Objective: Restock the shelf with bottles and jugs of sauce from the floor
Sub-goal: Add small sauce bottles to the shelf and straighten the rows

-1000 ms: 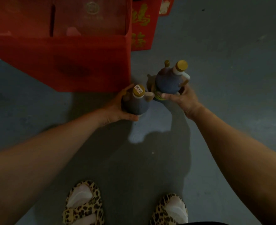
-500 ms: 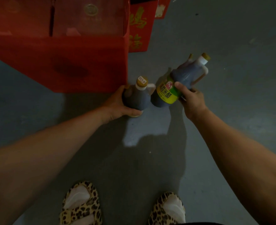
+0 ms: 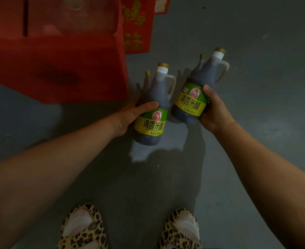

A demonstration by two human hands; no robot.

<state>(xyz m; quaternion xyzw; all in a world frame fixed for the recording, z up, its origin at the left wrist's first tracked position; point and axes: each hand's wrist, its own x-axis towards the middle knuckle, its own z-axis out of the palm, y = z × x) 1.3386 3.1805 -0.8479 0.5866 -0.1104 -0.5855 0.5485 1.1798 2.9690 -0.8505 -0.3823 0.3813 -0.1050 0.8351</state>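
Two forearms are seen from above, reaching out over a dark grey floor (image 3: 256,51), each hand holding jugs of dark sauce clear of it. The left hand (image 3: 128,117) is wrapped around the middle of a left jug (image 3: 153,112); the grip is closed on it, with the thumb laid flat across the front just above the label. The jug is tilted with its gold cap pointing up and away, and a yellow and green label with large Chinese characters is turned toward the camera. A looped handle is visible on its right side. Behind it, on its left, the neck and gold cap of a second jug (image 3: 147,78) are partly seen; which hand parts hold it cannot be told.

The right hand (image 3: 214,112) is wrapped around the lower body of a right jug (image 3: 193,103) with the same label; the grip is closed on it, with the thumb pressed against the jug's right side. This jug is tilted further, its cap pointing up and to the right. A further jug (image 3: 201,60) is partly hidden behind it, only its neck and cap showing.

The two front jugs are held close together, their lower parts nearly touching.

A large red carton (image 3: 58,60) is seen on the floor at the upper left, and a red box with gold characters (image 3: 135,24) just beside it. At the bottom edge, two feet in leopard-print sandals (image 3: 87,229) are planted on the floor.
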